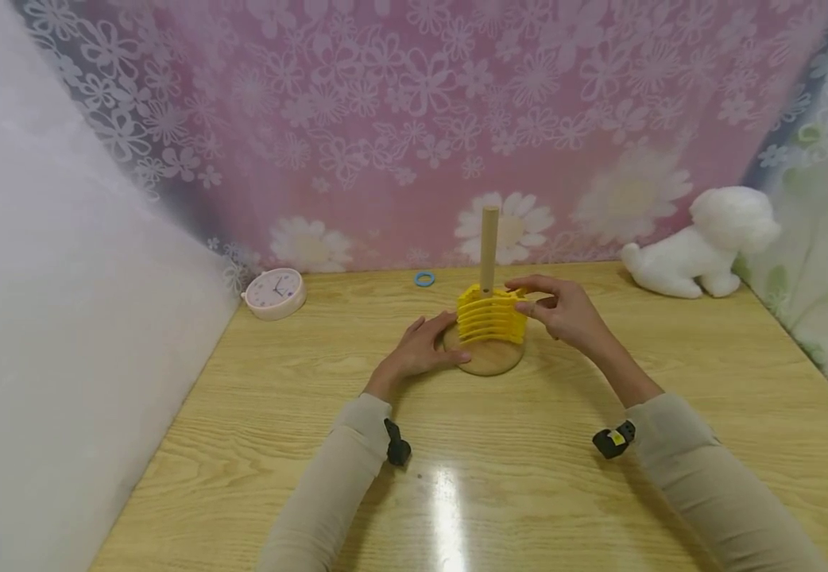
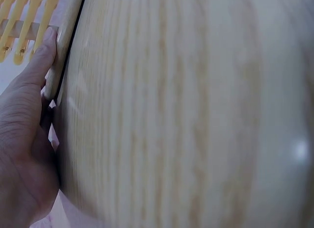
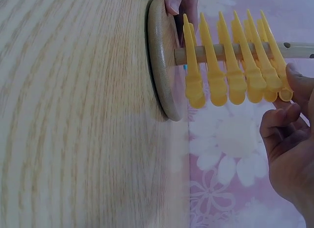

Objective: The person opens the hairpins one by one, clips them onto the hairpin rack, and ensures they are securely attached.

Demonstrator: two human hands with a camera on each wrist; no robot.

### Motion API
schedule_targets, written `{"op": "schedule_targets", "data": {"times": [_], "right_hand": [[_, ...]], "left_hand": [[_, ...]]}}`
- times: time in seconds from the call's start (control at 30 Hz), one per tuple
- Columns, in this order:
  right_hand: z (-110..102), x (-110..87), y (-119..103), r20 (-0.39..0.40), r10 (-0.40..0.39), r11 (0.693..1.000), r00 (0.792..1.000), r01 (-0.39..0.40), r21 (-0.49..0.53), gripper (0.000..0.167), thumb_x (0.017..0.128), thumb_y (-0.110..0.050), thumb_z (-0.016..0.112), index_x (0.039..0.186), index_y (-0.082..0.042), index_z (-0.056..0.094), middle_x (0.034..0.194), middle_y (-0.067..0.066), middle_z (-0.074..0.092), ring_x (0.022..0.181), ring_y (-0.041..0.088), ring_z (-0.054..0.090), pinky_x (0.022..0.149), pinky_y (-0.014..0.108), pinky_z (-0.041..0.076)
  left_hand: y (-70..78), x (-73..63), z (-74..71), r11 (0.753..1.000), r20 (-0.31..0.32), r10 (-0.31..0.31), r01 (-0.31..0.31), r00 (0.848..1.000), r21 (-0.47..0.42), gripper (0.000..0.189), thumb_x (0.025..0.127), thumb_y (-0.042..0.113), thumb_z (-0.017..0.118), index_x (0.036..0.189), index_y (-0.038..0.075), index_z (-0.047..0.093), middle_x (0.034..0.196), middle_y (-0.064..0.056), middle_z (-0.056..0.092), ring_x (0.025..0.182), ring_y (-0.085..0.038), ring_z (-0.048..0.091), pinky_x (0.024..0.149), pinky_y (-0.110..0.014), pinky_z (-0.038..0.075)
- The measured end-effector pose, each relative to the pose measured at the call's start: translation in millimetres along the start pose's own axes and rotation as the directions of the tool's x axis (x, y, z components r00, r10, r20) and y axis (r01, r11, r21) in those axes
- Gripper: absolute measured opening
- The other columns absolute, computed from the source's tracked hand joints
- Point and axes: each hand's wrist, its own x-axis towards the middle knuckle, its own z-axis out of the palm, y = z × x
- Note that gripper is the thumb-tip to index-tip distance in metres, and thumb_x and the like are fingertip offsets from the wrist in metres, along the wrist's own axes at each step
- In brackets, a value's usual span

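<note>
A round wooden base with an upright wooden post stands on the table. Several yellow plastic pieces are stacked around the post, spaced apart along it in the right wrist view. My left hand holds the base at its left edge, the thumb lying over the rim; its other fingers are partly hidden. At the stack's right side, my right hand pinches the end of the topmost yellow piece between thumb and fingers. Holes show in the post above that piece.
A pink clock lies at the back left of the wooden table. Behind the stack is a small blue ring. A white plush dog sits at the back right, before a flowered cloth.
</note>
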Motion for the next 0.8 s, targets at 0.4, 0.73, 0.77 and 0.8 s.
{"op": "schedule_targets", "data": {"times": [0.4,0.73,0.77,0.8], "right_hand": [[-4,-3.9,5,0.027,0.032,0.999,0.999,-0.032,0.026,0.043,0.102,-0.025,0.07,0.145,-0.02,0.063,0.143,0.01,0.061,0.047,0.032,0.045,0.041,0.034,0.042],[-22,-15.2,-1,0.041,-0.001,1.0,0.999,0.0,0.018,0.049,0.104,-0.024,0.068,0.151,-0.02,0.056,0.146,0.012,0.059,0.054,0.034,0.054,0.05,0.036,0.051],[-26,-19.2,-2,0.042,0.003,1.0,0.999,-0.003,0.005,0.049,0.104,-0.024,0.067,0.151,-0.021,0.056,0.145,0.012,0.06,0.055,0.032,0.055,0.05,0.036,0.052],[-30,-23.9,-2,0.038,0.006,1.0,0.999,-0.006,-0.006,0.048,0.104,-0.026,0.067,0.151,-0.022,0.056,0.144,0.01,0.06,0.055,0.03,0.055,0.051,0.036,0.052]], "left_hand": [[1.6,3.2,1.5,0.999,0.005,-0.009,0.009,1.0,-0.05,0.087,0.091,0.056,0.075,0.163,0.025,0.037,0.167,0.005,0.037,0.158,-0.015,0.021,0.13,-0.037,-0.001],[-17.2,-12.2,-10.2,0.984,-0.005,-0.061,0.059,0.998,-0.166,0.083,0.095,0.057,0.07,0.164,0.029,0.033,0.17,0.006,0.03,0.161,-0.025,0.008,0.13,-0.045,0.005],[-18.0,-16.5,-11.9,0.981,-0.006,-0.06,0.058,0.998,-0.185,0.082,0.097,0.057,0.068,0.165,0.028,0.032,0.17,0.006,0.029,0.161,-0.024,0.01,0.13,-0.045,0.007],[-17.8,-21.9,-14.0,0.978,-0.009,-0.069,0.066,0.998,-0.2,0.079,0.099,0.055,0.066,0.165,0.027,0.032,0.17,0.004,0.029,0.161,-0.023,0.012,0.13,-0.046,0.01]]}}
